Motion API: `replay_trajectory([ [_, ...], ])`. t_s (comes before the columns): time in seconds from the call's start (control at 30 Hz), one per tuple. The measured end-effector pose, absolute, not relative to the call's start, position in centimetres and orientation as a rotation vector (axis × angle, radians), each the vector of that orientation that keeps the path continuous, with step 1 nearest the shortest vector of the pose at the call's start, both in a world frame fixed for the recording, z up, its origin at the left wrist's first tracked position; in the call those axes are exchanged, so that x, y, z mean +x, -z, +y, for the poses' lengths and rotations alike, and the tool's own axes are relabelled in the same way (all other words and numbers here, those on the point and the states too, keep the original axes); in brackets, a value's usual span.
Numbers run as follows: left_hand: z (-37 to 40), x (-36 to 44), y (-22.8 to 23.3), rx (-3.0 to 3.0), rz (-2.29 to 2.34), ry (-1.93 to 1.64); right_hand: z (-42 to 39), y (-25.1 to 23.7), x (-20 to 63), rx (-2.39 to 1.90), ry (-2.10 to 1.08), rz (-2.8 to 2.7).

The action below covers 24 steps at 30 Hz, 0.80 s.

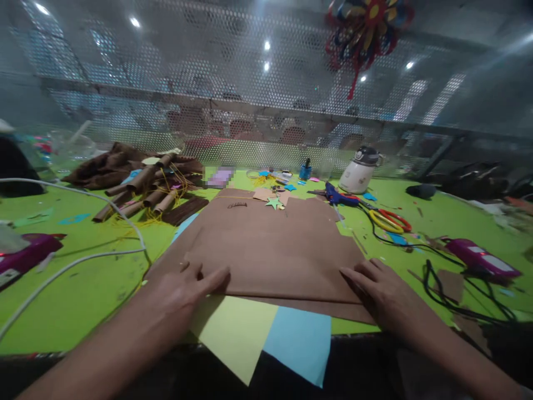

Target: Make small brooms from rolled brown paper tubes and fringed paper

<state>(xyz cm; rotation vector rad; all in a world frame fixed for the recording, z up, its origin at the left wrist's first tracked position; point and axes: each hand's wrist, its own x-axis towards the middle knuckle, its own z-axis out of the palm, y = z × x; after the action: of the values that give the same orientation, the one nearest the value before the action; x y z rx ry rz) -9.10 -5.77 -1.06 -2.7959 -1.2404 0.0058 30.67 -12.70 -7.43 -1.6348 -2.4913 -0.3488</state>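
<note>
Stacked brown paper sheets lie before me, their near edges slightly offset. My left hand rests on the near left part of the stack, thumb stretched inward and fingers bent but apart. On the near right corner lies my right hand, its thumb and fingertips touching the paper from above; the fingers are loosely bent. Neither hand lifts anything that I can see. Partly under the stack, a pale yellow paper and a light blue paper stick out over the table's front edge. A green paper star sits on the stack's far side.
Brown paper rolls with yellow string lie at left. Scissors, a blue glue gun and a white bottle stand or lie at right. Cables run beside a purple power strip and a white cord. Perforated metal mesh rises behind.
</note>
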Motion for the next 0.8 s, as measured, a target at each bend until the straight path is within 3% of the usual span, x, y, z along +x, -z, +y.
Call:
replay_trajectory([
  [0.13,-8.0,-7.5,0.4,-2.791,-1.284,-0.168,-12.9,6.9,30.4,-1.601,0.362,-2.562],
  [0.43,-8.0,-7.8,2.5,-2.701,-1.104,0.042,-15.2,4.7,27.4,-1.670,0.318,-2.536],
  [0.8,-9.3,-6.9,1.8,-2.706,-1.054,0.080,-15.5,3.2,26.2,-1.508,0.362,-2.712],
])
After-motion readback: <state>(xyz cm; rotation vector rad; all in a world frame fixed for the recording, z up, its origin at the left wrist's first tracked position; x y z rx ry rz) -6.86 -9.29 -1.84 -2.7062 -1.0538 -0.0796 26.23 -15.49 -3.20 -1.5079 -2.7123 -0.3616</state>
